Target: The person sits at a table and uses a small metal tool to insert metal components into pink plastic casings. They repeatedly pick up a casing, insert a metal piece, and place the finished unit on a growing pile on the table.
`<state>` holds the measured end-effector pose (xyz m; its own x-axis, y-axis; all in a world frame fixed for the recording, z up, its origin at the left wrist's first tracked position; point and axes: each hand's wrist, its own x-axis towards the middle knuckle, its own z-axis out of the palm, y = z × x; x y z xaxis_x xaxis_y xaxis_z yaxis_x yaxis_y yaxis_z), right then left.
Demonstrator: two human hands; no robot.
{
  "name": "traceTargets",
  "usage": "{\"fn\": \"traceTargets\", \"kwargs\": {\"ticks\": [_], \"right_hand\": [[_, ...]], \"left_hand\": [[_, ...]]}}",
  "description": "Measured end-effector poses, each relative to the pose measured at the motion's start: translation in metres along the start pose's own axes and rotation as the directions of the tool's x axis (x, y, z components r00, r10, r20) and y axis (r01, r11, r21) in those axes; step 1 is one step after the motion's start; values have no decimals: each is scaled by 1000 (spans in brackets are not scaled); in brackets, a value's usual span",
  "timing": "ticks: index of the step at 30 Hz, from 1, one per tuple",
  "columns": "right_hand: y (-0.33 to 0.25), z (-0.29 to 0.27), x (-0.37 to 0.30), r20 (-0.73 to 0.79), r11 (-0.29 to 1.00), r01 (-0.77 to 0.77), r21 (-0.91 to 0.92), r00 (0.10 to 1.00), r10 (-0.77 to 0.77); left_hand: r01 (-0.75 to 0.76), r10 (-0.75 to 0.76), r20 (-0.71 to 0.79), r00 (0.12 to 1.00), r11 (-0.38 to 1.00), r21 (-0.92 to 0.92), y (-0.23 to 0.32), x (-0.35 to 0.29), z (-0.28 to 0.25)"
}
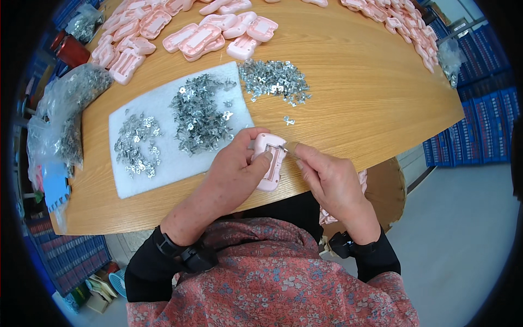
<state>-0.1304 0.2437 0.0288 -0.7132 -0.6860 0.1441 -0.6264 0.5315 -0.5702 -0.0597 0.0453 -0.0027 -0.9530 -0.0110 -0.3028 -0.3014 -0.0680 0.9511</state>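
Note:
A pale pink plastic casing point(268, 182) with a rectangular recess is held near the table's front edge. My left hand point(231, 166) is closed around its left side, the thumb lying over the recess. At the casing's upper right edge, my right hand point(332, 182) pinches a small dark metal piece point(284, 149); its exact kind is too small to tell. A tan cover sits on the right fingertip. Beyond my hands, a white padded mat point(163, 98) carries a dense heap of small metal clips point(199, 114) and a looser heap of metal clips point(137, 144) on its left.
More metal clips point(275, 79) lie on the wooden table point(359, 103) beside the mat. Pink casings point(201, 38) are piled at the back, with another pile of casings point(400, 24) far right. Plastic bags point(65, 120) of metal parts line the left edge. A cardboard box point(387, 191) stands below right.

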Motion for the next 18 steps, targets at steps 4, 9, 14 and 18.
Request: {"fn": "traceTargets", "kwargs": {"ticks": [4, 9, 14, 18], "right_hand": [[-1, 0, -1, -29, 993, 64, -102, 997, -68], [-8, -3, -2, -1, 975, 39, -219, 999, -40], [-28, -8, 0, 13, 891, 55, -452, 998, -55], [-21, -12, 6, 47, 917, 130, -377, 992, -121]], "left_hand": [[-3, 4, -5, 1000, 1000, 23, -1, 0, 0], [6, -6, -13, 1000, 1000, 13, 3, -1, 1], [37, -37, -6, 999, 999, 28, 7, 0, 3], [49, -49, 2, 999, 999, 16, 7, 0, 1]]}}
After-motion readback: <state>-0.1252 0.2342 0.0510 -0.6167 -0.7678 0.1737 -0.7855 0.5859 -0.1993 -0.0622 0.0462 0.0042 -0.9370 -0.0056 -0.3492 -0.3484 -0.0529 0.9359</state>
